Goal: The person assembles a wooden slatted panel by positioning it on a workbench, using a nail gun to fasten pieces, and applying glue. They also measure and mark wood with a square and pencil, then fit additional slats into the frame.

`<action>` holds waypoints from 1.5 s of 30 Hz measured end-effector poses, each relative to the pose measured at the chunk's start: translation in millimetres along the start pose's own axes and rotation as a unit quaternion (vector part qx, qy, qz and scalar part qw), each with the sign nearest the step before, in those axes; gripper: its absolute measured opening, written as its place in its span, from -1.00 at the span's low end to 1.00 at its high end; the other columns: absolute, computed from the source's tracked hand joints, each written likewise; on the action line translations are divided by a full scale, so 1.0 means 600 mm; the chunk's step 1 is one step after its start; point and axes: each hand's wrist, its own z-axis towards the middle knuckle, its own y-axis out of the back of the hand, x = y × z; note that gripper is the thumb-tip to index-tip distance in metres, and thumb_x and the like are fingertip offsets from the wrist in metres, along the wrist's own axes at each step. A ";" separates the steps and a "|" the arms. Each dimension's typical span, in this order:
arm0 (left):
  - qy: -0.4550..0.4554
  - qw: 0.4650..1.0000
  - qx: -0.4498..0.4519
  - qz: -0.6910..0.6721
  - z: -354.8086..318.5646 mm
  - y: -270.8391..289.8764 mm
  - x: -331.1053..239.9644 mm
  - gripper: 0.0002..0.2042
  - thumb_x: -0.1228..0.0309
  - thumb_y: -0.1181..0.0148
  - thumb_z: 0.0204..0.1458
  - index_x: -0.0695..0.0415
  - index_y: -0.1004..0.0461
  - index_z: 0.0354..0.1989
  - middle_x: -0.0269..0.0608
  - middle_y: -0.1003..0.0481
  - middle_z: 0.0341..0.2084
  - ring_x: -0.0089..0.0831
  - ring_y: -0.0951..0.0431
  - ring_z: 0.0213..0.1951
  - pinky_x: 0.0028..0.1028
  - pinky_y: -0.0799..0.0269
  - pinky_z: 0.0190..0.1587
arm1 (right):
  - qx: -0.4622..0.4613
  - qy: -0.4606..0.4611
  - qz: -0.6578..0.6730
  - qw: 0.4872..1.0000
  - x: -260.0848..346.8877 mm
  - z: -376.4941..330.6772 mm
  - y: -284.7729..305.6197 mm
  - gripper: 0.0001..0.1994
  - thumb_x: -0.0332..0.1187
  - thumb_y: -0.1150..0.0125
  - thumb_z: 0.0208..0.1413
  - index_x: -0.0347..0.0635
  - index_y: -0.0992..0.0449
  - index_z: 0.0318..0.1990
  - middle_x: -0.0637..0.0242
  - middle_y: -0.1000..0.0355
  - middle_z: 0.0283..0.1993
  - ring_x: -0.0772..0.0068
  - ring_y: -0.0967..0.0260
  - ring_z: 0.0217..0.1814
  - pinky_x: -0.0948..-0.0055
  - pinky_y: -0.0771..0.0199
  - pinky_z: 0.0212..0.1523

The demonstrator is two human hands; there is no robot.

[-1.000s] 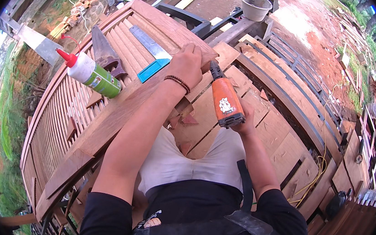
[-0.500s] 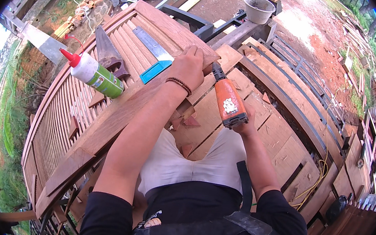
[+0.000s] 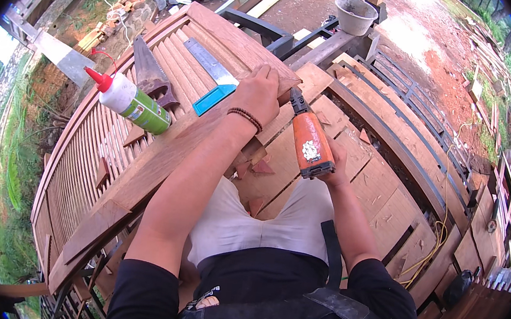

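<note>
My left hand (image 3: pixel 258 95) grips the corner of a slatted wooden panel (image 3: pixel 250 42), fingers over its edge. In my right hand (image 3: pixel 337 165) is an orange nail gun (image 3: pixel 310 135) with chipped white patches; its dark nose is right at the panel's corner. Whether the nose touches the wood I cannot tell, and most of the right hand's fingers are hidden behind the gun. On the panel, left of my left hand, lie a try square (image 3: pixel 214 98) with a turquoise handle and a handsaw (image 3: pixel 150 72). A white and green glue bottle (image 3: pixel 135 104) with a red cap is beside them.
Wooden boards (image 3: pixel 352 188) with small triangular offcuts (image 3: pixel 263 167) lie below and right of the panel. A yellow cord or hose (image 3: pixel 440 238) runs along the right. At the back stands a grey bucket (image 3: pixel 354 17), close to dark metal framing (image 3: pixel 263 26).
The whole view has shifted slightly, so the panel and tools appear a little lower and to the right. Both hands keep their hold, and the nail gun's nose stays by the corner.
</note>
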 end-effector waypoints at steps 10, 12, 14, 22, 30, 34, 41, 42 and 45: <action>0.015 1.000 0.024 -0.002 -0.001 -0.002 0.002 -0.64 0.55 -0.13 -0.20 0.33 -0.39 -0.13 0.10 -0.41 -0.06 -0.09 -0.42 0.04 -0.29 -0.38 0.07 | 0.033 0.055 -0.108 0.992 -0.001 0.022 0.021 -0.43 -0.27 -0.31 -0.22 -0.19 -0.45 0.06 0.13 -0.47 -0.44 0.14 -0.46 -0.43 0.30 -0.40 -0.38; 0.025 0.999 0.039 -0.009 0.002 0.003 -0.001 -0.64 0.54 -0.13 -0.20 0.33 -0.39 -0.14 0.09 -0.41 -0.07 -0.09 -0.42 0.03 -0.29 -0.38 0.07 | 0.056 0.051 -0.132 0.988 0.014 0.031 0.035 -0.44 -0.28 -0.31 -0.22 -0.17 -0.44 0.06 0.13 -0.47 -0.44 0.15 -0.46 -0.42 0.29 -0.40 -0.38; 0.025 0.998 0.045 -0.020 0.002 0.007 -0.005 -0.75 0.56 -0.10 -0.14 0.35 -0.40 -0.23 0.11 -0.42 -0.15 -0.09 -0.42 0.02 -0.31 -0.40 0.04 | 0.082 0.034 -0.154 0.984 0.021 0.033 0.047 -0.44 -0.30 -0.31 -0.22 -0.14 -0.44 0.07 0.15 -0.48 -0.44 0.15 -0.47 -0.40 0.29 -0.41 -0.37; 0.002 1.000 0.006 -0.010 -0.001 -0.003 -0.002 -0.76 0.55 -0.10 -0.13 0.36 -0.40 -0.24 0.12 -0.42 -0.16 -0.09 -0.42 0.02 -0.31 -0.39 0.05 | 0.150 0.104 -0.281 0.942 0.055 0.082 0.103 -0.43 -0.28 -0.34 -0.24 -0.03 -0.42 0.06 0.31 -0.47 -0.49 0.22 -0.44 -0.46 0.28 -0.39 -0.39; 0.005 1.000 0.019 -0.008 0.001 -0.002 0.001 -0.75 0.55 -0.11 -0.12 0.38 -0.41 -0.22 0.15 -0.42 -0.14 -0.06 -0.40 0.04 -0.32 -0.38 0.07 | 0.217 0.147 -0.320 0.910 0.066 0.124 0.140 -0.44 -0.29 -0.35 -0.29 -0.02 -0.43 0.03 0.35 -0.43 -0.52 0.23 -0.40 -0.48 0.30 -0.38 -0.39; 0.017 0.999 0.042 -0.018 0.002 0.001 -0.004 -0.72 0.57 -0.10 -0.13 0.40 -0.41 -0.18 0.18 -0.41 -0.10 -0.05 -0.39 0.07 -0.33 -0.37 0.09 | 0.235 0.151 -0.344 0.897 0.069 0.131 0.149 -0.49 -0.34 -0.30 -0.27 0.01 -0.46 -0.01 0.36 -0.41 -0.54 0.24 -0.41 -0.47 0.30 -0.38 -0.39; 0.010 1.000 0.014 -0.018 -0.002 -0.007 0.002 -0.72 0.58 -0.09 -0.13 0.41 -0.42 -0.19 0.18 -0.41 -0.11 -0.06 -0.41 0.04 -0.33 -0.38 0.08 | 0.245 0.159 -0.368 0.883 0.074 0.135 0.148 -0.49 -0.41 -0.26 -0.29 0.03 -0.44 -0.02 0.39 -0.38 -0.55 0.27 -0.41 -0.45 0.30 -0.37 -0.37; 0.009 1.000 0.011 -0.018 -0.002 -0.007 0.001 -0.72 0.57 -0.09 -0.13 0.41 -0.42 -0.19 0.18 -0.41 -0.11 -0.06 -0.41 0.04 -0.33 -0.38 0.08 | 0.246 0.160 -0.367 0.883 0.073 0.135 0.148 -0.48 -0.41 -0.26 -0.29 0.02 -0.43 -0.01 0.39 -0.37 -0.55 0.27 -0.41 -0.45 0.30 -0.37 -0.38; 0.005 1.000 0.004 -0.014 -0.002 -0.007 0.001 -0.73 0.57 -0.08 -0.12 0.41 -0.42 -0.20 0.18 -0.41 -0.11 -0.06 -0.41 0.04 -0.33 -0.38 0.08 | 0.249 0.167 -0.361 0.883 0.068 0.137 0.151 -0.46 -0.43 -0.27 -0.32 0.02 -0.42 -0.01 0.39 -0.36 -0.56 0.27 -0.41 -0.44 0.30 -0.37 -0.38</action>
